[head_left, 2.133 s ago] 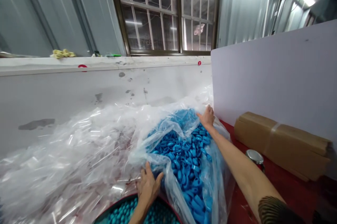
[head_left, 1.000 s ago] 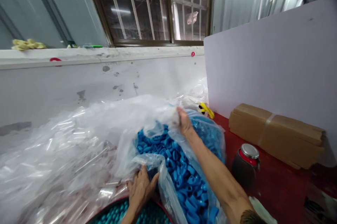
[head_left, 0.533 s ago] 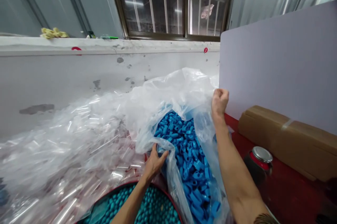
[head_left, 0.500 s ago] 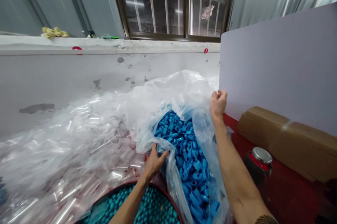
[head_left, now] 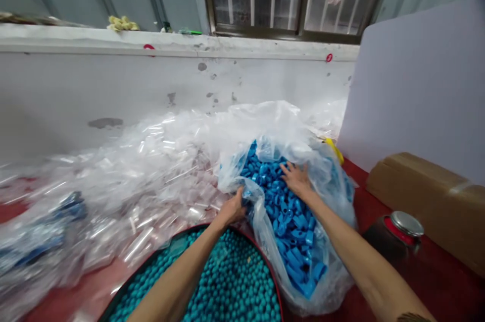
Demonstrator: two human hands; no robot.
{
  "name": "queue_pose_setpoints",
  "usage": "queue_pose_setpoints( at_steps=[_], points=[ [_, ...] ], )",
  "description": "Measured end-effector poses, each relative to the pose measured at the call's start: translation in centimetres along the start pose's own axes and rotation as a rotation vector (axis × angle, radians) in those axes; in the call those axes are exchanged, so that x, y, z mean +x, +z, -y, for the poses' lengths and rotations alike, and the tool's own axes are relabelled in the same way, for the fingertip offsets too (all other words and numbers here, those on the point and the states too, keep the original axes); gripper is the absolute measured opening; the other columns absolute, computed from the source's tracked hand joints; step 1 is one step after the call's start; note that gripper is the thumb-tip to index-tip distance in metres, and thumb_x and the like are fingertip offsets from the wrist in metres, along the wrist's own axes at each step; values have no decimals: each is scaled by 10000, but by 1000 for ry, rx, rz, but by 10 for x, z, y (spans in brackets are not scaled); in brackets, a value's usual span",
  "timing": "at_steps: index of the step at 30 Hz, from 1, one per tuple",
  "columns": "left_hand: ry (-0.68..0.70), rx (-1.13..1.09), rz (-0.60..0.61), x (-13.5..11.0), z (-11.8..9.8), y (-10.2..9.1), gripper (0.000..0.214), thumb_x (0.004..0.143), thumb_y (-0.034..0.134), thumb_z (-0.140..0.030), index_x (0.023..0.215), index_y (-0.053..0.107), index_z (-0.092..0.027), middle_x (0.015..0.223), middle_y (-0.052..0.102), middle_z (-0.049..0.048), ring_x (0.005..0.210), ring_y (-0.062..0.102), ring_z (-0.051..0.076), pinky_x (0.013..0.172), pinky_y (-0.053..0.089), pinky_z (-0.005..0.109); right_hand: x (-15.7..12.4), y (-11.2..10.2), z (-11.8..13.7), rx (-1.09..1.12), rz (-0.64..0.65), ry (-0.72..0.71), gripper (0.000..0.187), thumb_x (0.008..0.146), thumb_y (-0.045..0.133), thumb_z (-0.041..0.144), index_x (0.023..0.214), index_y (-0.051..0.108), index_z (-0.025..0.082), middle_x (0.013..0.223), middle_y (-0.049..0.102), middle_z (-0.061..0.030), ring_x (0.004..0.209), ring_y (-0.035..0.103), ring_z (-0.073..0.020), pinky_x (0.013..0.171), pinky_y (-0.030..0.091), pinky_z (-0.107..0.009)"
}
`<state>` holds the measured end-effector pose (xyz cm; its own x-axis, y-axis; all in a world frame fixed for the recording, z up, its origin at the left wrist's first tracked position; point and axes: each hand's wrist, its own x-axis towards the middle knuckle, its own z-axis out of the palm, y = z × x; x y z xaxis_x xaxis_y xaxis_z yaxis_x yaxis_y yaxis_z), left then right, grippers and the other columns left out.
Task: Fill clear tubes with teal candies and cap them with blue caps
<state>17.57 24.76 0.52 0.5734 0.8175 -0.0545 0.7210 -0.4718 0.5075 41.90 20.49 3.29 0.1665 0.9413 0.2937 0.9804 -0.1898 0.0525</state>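
A large clear plastic bag (head_left: 265, 233) lies with its mouth spread, full of small hollow blue plastic pieces (head_left: 290, 223). My left hand (head_left: 232, 209) is closed on the bag's left rim, thumb up; part of its fingers is hidden by the film. Inside the mouth, my right hand (head_left: 297, 180) rests over the blue pieces with its fingers spread, holding none that I can see. Below my left forearm stands a round red-rimmed container of teal beads (head_left: 231, 271).
Many clear plastic sleeves (head_left: 162, 160) are heaped on the red surface to the left. On the right are a jar with a silver lid (head_left: 407, 223), a brown cardboard piece (head_left: 428, 201) and a white panel (head_left: 417, 90). Something yellow (head_left: 334, 150) sits behind the bag.
My right hand has let go of the bag's far right edge and come down left onto the blue pieces. My left hand stays at the left rim. The view has swung left.
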Motion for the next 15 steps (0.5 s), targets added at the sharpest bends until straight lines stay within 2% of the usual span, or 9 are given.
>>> queue_pose_setpoints(
  at_steps=[2, 4, 6, 8, 10, 11, 13, 15],
  points=[
    [2, 7, -18, -13, 1, -4, 631, 679, 499, -187, 1275, 293, -166, 934, 626, 82, 831, 587, 206, 742, 422, 293, 4, 3, -8, -22, 11, 76, 373, 820, 402, 250, 1189, 454, 230, 1198, 477, -116, 1105, 371, -306, 912, 155, -563],
    [-15, 16, -83, -25, 2, -12, 515, 727, 455, -201, 1234, 364, -198, 897, 633, 45, 807, 587, 173, 744, 422, 266, 6, -8, -2, -46, -4, 134, 307, 804, 392, 177, 1068, 549, 189, 1092, 536, -132, 1055, 412, -309, 880, 201, -540],
    [-58, 36, -186, -37, 6, -23, 406, 772, 380, -184, 1174, 433, -206, 958, 616, 40, 875, 565, 155, 805, 398, 256, 0, -27, 15, -51, -30, 154, 271, 793, 372, 127, 934, 602, 146, 985, 568, -144, 985, 460, -293, 849, 258, -479],
    [-133, 69, -298, -51, 15, -37, 378, 788, 333, -161, 1146, 453, -184, 1073, 561, 72, 1005, 502, 174, 894, 339, 286, -11, -46, 42, 0, -69, 126, 272, 798, 350, 115, 904, 599, 131, 935, 576, -142, 914, 499, -254, 801, 318, -387],
    [-240, 107, -383, -65, 31, -50, 399, 786, 342, -175, 1177, 414, -144, 1158, 488, 133, 1098, 421, 238, 944, 273, 376, -27, -59, 71, 131, -109, 9, 289, 814, 330, 124, 974, 569, 151, 949, 580, -114, 883, 517, -210, 746, 355, -306],
    [-299, 124, -408, -72, 42, -56, 416, 785, 355, -196, 1193, 392, -120, 1177, 460, 168, 1116, 394, 278, 943, 251, 432, -35, -61, 85, 217, -102, -105, 294, 819, 328, 131, 1000, 556, 169, 956, 584, -92, 888, 520, -193, 735, 364, -281],
    [-379, 139, -404, -86, 64, -65, 438, 778, 397, -259, 1187, 397, -104, 1164, 463, 189, 1102, 399, 310, 917, 265, 469, -52, -60, 110, 391, 26, -389, 275, 822, 351, 161, 1003, 555, 202, 929, 601, -47, 878, 533, -167, 724, 380, -248],
    [-404, 126, -350, -101, 82, -68, 415, 749, 459, -308, 1120, 470, -122, 1086, 532, 149, 1024, 471, 282, 879, 333, 416, -68, -52, 130, 495, 214, -600, 237, 821, 390, 203, 980, 566, 214, 892, 610, -27, 849, 547, -156, 712, 395, -237]
  ],
)
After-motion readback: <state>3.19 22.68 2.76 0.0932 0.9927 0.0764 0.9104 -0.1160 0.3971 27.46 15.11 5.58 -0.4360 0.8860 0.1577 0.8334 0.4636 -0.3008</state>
